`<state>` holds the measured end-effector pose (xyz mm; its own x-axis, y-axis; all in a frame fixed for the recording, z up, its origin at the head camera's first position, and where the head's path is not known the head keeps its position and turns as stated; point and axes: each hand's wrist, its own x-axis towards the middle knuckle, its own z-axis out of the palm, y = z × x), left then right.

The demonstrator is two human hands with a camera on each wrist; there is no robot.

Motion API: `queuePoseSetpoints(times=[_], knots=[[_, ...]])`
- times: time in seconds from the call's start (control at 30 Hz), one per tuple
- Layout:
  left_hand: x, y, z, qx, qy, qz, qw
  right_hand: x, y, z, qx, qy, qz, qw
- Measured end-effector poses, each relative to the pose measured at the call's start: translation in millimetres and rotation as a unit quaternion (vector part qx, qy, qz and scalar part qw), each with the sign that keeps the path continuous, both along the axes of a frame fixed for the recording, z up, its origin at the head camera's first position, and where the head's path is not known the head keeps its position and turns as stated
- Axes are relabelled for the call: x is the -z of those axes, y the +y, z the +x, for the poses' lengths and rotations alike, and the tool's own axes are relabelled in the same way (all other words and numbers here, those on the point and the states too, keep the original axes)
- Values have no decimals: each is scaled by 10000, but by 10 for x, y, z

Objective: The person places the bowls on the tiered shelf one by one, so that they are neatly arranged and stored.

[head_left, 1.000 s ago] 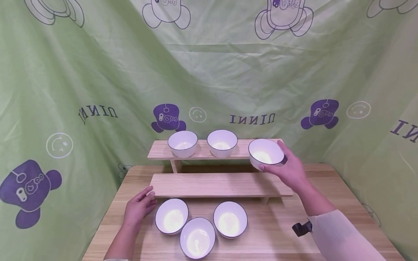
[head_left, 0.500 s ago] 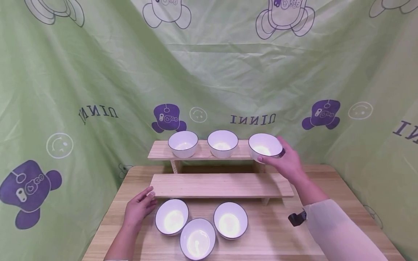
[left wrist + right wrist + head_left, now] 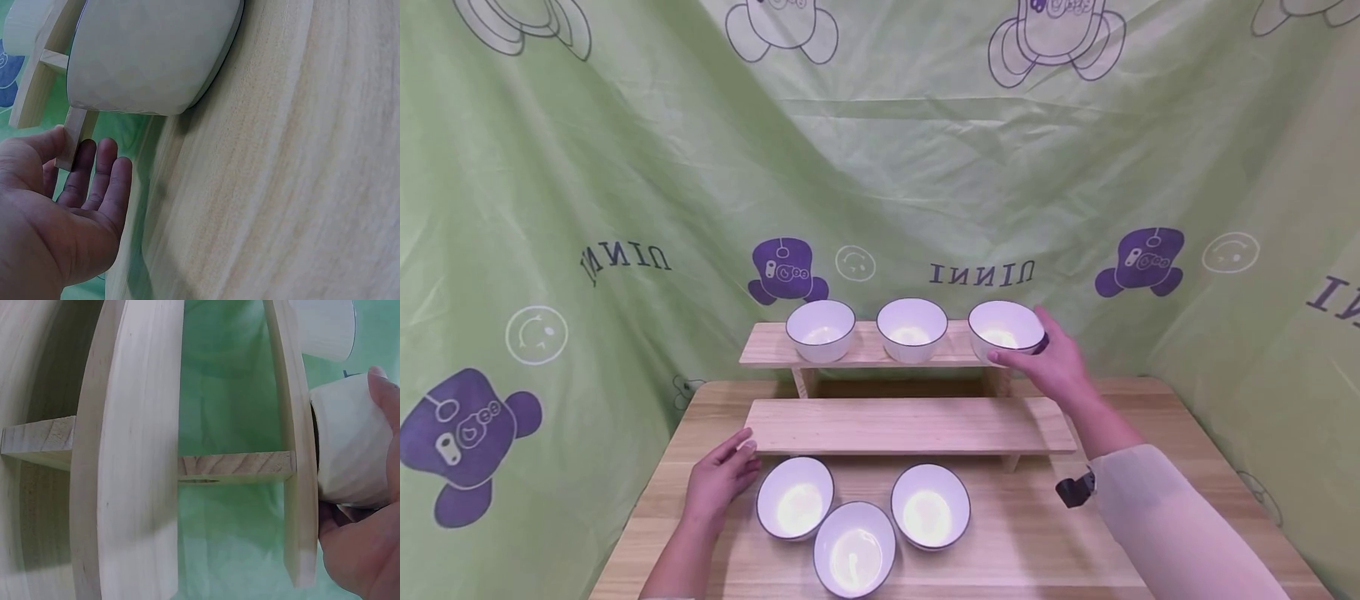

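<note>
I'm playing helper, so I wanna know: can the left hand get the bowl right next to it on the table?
Probably yes: the left hand is right beside that bowl, with nothing seen between them. It would likely have to let go of the lower shelf first.

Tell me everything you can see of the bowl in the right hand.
The bowl is round, white and ceramic-looking, with a thin dark rim, a glossy, empty inside and a faceted-looking outer wall. It is upright at the right end of the upper wooden shelf, gripped at its right side by the right hand. Whether its base fully rests on the shelf is unclear.
</note>
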<state>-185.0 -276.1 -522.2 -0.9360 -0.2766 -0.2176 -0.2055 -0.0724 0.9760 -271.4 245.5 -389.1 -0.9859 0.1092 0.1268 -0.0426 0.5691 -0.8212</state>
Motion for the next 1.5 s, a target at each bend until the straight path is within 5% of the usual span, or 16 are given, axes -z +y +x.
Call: queuePoseSetpoints(times=[0.4, 0.7, 1.1, 1.5], knots=[[-5, -1, -23, -1, -100, -116, 9999, -5, 0, -19, -86, 96, 43, 9999], [3, 5, -34, -8, -91, -120, 9999, 42, 31, 37, -217, 196, -627, 9976], [23, -13, -39, -18, -77, 27, 10000, 129, 83, 229, -411, 387, -1214, 9910], [27, 4, -19, -32, -53, -18, 10000, 261, 124, 519, -405, 515, -1082, 9920]])
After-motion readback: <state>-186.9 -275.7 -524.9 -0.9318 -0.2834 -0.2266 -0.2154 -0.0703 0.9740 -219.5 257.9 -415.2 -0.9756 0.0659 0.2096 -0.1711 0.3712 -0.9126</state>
